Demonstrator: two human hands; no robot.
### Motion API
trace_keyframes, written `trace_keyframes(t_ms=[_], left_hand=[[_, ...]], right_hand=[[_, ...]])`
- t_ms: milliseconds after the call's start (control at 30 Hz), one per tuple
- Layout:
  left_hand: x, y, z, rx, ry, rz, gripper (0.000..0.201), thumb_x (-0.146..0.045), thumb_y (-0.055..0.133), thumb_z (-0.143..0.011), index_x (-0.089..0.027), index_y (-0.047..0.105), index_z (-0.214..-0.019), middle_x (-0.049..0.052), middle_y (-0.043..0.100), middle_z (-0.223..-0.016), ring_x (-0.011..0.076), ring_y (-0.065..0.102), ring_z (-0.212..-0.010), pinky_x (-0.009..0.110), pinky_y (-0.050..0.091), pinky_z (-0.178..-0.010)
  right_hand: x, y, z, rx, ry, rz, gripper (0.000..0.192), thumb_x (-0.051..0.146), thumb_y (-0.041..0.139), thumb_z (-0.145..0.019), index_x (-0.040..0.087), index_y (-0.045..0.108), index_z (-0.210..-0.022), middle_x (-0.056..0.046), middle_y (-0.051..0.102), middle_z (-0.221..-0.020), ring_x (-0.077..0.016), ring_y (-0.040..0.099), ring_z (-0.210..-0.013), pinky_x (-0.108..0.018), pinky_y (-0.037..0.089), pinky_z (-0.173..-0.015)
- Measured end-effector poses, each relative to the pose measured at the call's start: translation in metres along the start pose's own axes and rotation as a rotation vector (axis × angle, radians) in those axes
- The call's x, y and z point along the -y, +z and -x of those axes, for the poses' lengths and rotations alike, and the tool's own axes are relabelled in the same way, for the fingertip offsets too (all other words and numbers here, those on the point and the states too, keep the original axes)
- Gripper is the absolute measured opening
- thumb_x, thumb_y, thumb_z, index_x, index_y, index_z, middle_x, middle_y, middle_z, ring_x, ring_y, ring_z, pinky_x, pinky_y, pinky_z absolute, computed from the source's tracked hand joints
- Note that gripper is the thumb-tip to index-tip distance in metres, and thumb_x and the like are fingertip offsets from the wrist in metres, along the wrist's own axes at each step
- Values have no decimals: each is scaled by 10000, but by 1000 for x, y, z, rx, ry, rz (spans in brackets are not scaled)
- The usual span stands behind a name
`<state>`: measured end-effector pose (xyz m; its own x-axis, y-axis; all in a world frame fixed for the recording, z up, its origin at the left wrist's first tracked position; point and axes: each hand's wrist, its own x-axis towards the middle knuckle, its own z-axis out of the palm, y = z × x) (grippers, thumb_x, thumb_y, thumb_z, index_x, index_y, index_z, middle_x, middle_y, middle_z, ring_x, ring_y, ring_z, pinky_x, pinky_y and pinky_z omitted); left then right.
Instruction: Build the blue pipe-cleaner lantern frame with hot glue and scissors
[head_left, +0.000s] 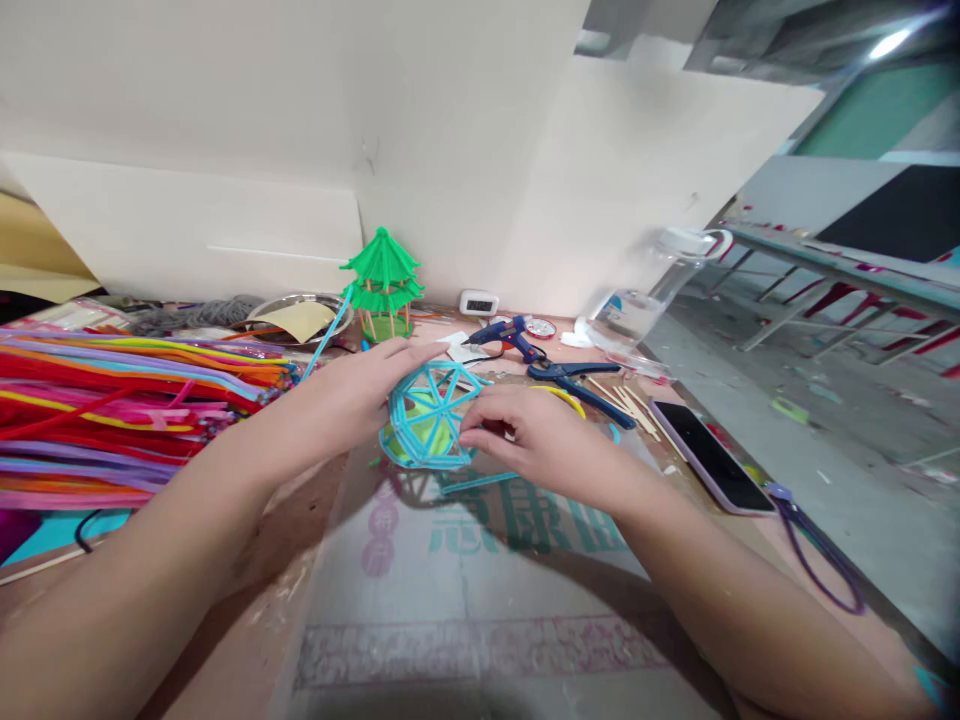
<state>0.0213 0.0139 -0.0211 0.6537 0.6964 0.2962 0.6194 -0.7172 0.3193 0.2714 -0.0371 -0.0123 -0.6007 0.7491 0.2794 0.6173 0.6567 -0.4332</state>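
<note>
A light-blue frame of pipe cleaners (439,412), round with spokes, sits on the plastic sheet with something yellow-green inside it. My left hand (379,378) lies along its upper left side, fingers stretched out and the thumb hidden. At the frame's right edge my right hand (517,425) is closed, thumb and fingers pinched on its rim. A loose blue pipe cleaner (480,484) lies just below the frame. Behind my left hand stands a small green pagoda (384,285) with tiered roofs.
Bundles of coloured pipe cleaners (112,410) fill the left. A glue gun (501,335), dark-blue pliers (585,388) and thin wooden sticks (630,405) lie beyond my right hand. Farther right are a phone (709,455) and a clear bottle (645,290). A small digital clock (478,301) stands behind.
</note>
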Motion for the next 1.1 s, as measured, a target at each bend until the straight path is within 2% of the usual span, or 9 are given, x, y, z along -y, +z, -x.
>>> trace_keyframes(t_ms=[200, 300, 367, 467, 600, 733, 867, 1000, 1100], left_hand=[[7, 2, -1, -16, 24, 77, 654, -255, 565, -926, -321, 447, -1566, 60, 580, -1526, 268, 613, -1338, 378, 514, -1093], [11, 3, -2, -9, -1, 139, 625, -327, 592, -940, -334, 466, -1552, 49, 595, -1513, 269, 623, -1324, 385, 517, -1101], [14, 4, -3, -20, 4, 162, 607, -357, 594, -953, -348, 474, -1548, 38, 598, -1514, 265, 621, -1328, 377, 515, -1110], [20, 9, -6, -26, 17, 146, 614, -357, 601, -954, -335, 475, -1555, 48, 600, -1513, 271, 620, -1333, 376, 508, -1119], [31, 16, -10, -29, 28, 131, 631, -330, 579, -955, -301, 456, -1573, 76, 589, -1520, 277, 588, -1371, 393, 482, -1145], [44, 16, -8, 51, -13, 103, 722, -332, 571, -929, -260, 379, -1621, 103, 566, -1540, 279, 574, -1383, 380, 474, -1144], [54, 4, -1, 121, -122, 53, 795, -384, 581, -895, -228, 347, -1638, 128, 586, -1513, 308, 603, -1340, 409, 521, -1077], [52, -12, 4, 98, -149, 2, 712, -411, 559, -904, -235, 449, -1586, 115, 598, -1514, 307, 635, -1284, 419, 522, -1058], [42, -20, 5, 115, -174, -66, 582, -447, 535, -928, -238, 595, -1468, 98, 683, -1408, 290, 684, -1186, 373, 533, -1002]], right_hand=[[5, -14, 1, -188, -43, -399, 246, 364, 537, -1067, 201, 639, -914, -83, 748, -1073, -207, 677, -1029, -358, 509, -912], [8, -25, 5, -198, 13, -657, 370, 514, 528, -1063, 224, 580, -839, -15, 729, -766, -173, 705, -761, -351, 568, -821], [8, -34, 9, -239, 36, -738, 400, 537, 553, -1048, 233, 543, -787, 64, 564, -542, -125, 579, -515, -315, 573, -698], [4, -50, 17, -392, 60, -682, 392, 501, 602, -1036, 223, 559, -762, 95, 439, -488, -87, 460, -437, -240, 489, -537], [1, -69, 24, -566, 94, -488, 270, 407, 719, -981, 201, 648, -822, 40, 660, -619, -65, 504, -460, -194, 363, -421], [5, -78, 28, -670, 112, -367, 202, 282, 824, -885, 190, 675, -786, 5, 717, -658, -95, 609, -522, -230, 465, -495], [12, -82, 34, -823, 51, -256, 203, 187, 809, -870, 210, 651, -746, 19, 701, -634, -122, 629, -556, -269, 500, -559], [19, -85, 41, -830, 92, -86, 241, 224, 683, -974, 228, 672, -733, 9, 701, -655, -141, 642, -599, -297, 513, -612], [21, -83, 43, -755, 110, -77, 125, 220, 695, -953, 248, 767, -855, 3, 751, -750, -161, 707, -692, -306, 559, -670]])
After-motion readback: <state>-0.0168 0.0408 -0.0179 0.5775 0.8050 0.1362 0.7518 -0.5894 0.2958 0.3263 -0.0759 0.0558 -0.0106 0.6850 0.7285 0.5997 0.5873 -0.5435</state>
